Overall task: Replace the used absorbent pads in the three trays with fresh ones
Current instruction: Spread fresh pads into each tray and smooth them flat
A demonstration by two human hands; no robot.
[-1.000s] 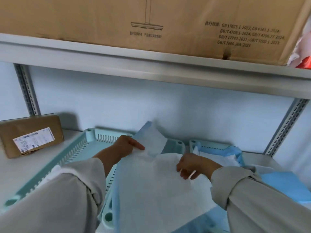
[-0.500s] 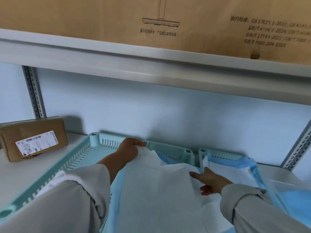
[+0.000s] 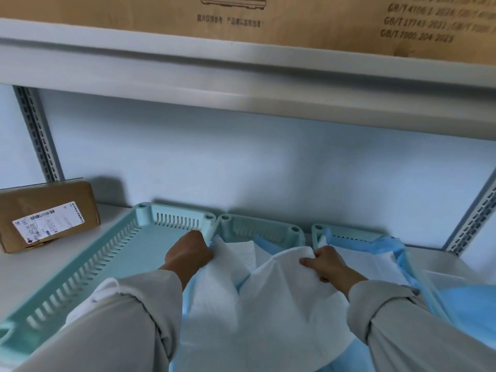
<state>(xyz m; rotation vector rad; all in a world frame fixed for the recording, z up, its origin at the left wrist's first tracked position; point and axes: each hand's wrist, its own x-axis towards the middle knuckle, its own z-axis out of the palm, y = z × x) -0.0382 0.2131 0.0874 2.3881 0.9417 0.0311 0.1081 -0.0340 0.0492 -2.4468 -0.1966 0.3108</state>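
Note:
Three pale green slotted trays stand side by side on the shelf. The left tray has a bare floor. Over the middle tray lies a white absorbent pad with a blue edge, rumpled into folds. My left hand grips the pad's far left corner at the wall between the left and middle trays. My right hand pinches the pad's far right corner near the right tray. That right tray holds a white pad with a blue border.
A brown cardboard parcel with a white label sits on the shelf at the left. A grey upper shelf carrying a large cardboard box hangs low overhead. Blue sheet material lies at the right, beside slotted uprights.
Both hands went from lying on the spread pad to gripping its far corners, and the pad has bunched up into folds. The view has dropped lower and closer to the trays.

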